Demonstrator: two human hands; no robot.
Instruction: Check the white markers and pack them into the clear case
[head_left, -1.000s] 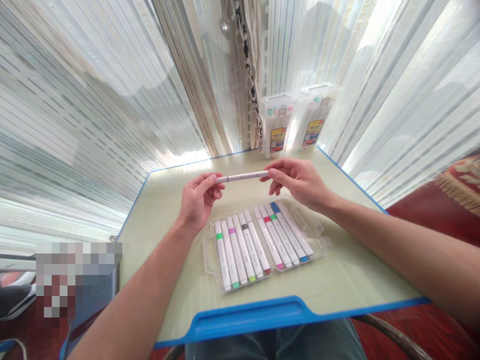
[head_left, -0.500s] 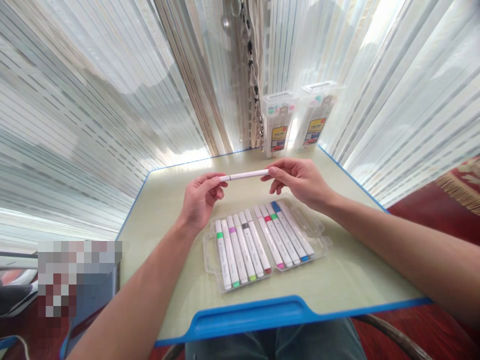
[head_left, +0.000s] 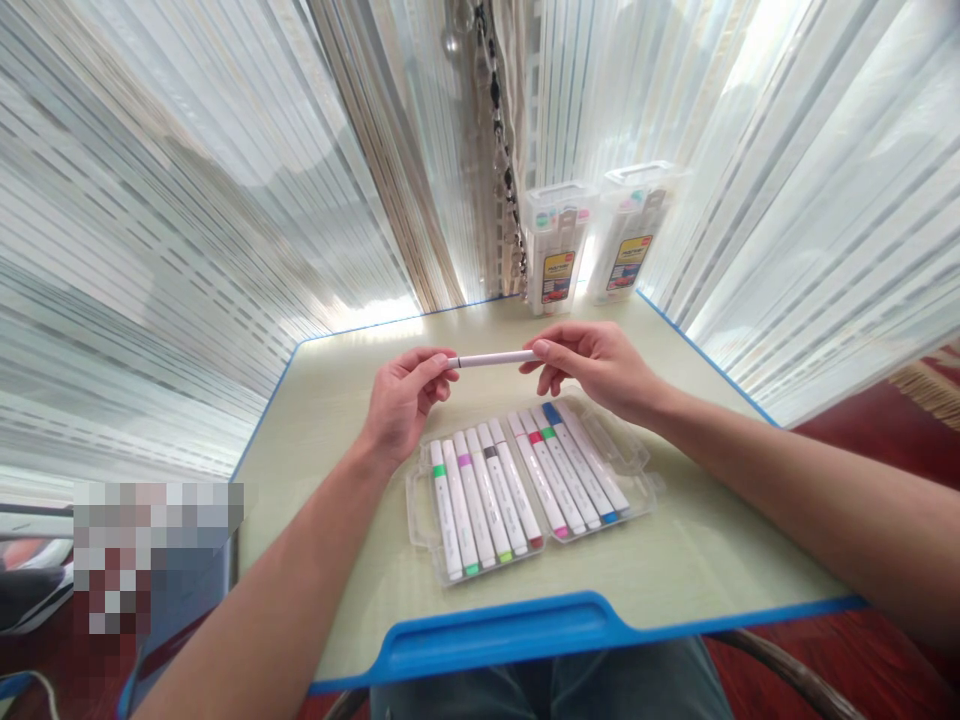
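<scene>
A slim white marker [head_left: 496, 358] with a dark ring near its left end is held level above the table by both hands. My left hand [head_left: 411, 393] pinches the short ringed end between thumb and fingers. The other end is gripped by my right hand [head_left: 589, 362], its thumb on top and lower fingers curled. Below the hands lies an open clear plastic case [head_left: 551, 535] with several white markers [head_left: 487, 500] side by side in both halves. Their coloured bands and ends include green, purple, black, red, pink and blue.
Two upright clear marker boxes [head_left: 556, 240] with yellow labels stand at the back right of the pale table [head_left: 330, 400]. A blue raised lip [head_left: 502, 632] runs along the front edge. String curtains [head_left: 187, 180] hang close around the back and sides.
The marker has dipped very slightly, and my left fingers cover a little more of its ringed end. Both hands keep their hold, and the case and its markers lie unmoved.
</scene>
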